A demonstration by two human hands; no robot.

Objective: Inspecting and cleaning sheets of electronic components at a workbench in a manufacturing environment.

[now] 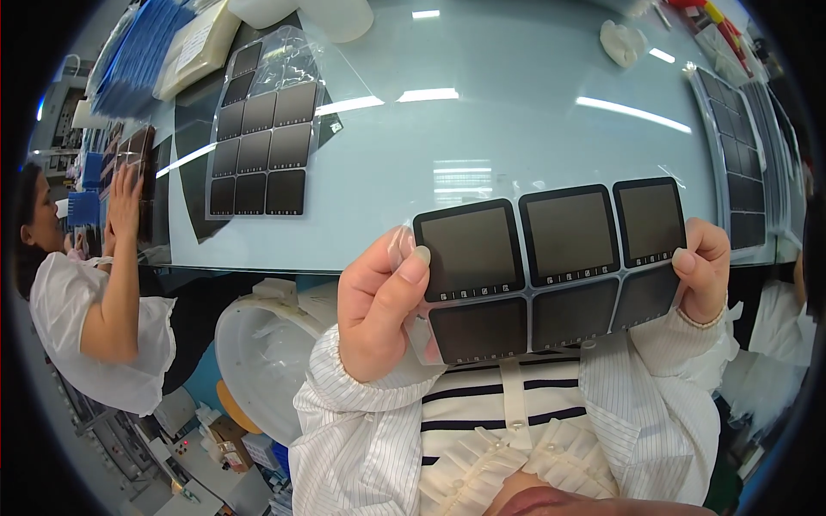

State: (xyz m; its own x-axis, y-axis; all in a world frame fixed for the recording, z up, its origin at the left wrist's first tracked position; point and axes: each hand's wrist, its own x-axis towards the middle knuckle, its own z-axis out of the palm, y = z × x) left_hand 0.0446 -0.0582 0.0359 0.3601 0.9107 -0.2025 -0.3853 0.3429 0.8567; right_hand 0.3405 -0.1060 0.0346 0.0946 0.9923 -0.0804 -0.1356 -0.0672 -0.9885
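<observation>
A clear plastic sheet (528,297) carries two rows of dark, black-bordered rectangular panels, and I hold it up in front of my chest, tilted, just off the near table edge. My left hand (379,305) pinches its left end, thumb on the front face beside a panel. At the opposite end my right hand (705,271) grips the sheet's edge between thumb and curled fingers. Small printed marks run along the bottom border of each panel. The fingers behind the sheet are partly hidden.
Another clear sheet of dark panels (268,144) lies on the glossy table (482,142) at left. More sheets stand stacked (731,159) at right. A crumpled white piece (623,43) sits far back. Below the edge is a white bucket (249,370). A co-worker (103,335) works at left.
</observation>
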